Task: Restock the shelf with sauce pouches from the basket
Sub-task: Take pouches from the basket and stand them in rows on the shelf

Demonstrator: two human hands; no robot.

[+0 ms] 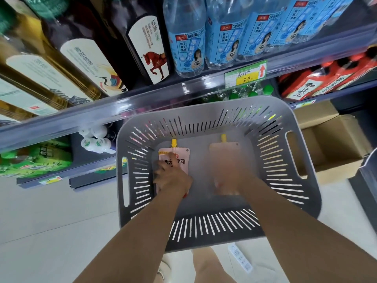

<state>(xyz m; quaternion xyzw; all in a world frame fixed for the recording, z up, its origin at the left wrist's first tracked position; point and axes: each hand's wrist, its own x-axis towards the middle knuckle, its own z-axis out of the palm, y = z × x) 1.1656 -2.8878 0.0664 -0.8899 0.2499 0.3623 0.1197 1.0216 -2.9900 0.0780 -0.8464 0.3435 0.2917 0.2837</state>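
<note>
Head view: the left hand (173,176) has its grip pressed down on a sauce pouch (175,158) lying flat in the grey basket (220,111). The right hand (228,180) is blurry over a second pouch (224,152), so I cannot tell its grip. The pouches look soft, squishy and light; pinching a side edge seems best. The basket walls are high, so lift straight up toward the shelf (142,99).

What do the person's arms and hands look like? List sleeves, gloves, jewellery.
Both forearms are bare to the frame edge, no sleeves in view. The left hand wears no glove, ring or watch. The right hand is motion-blurred; no glove shows, finer detail cannot be told.
</note>
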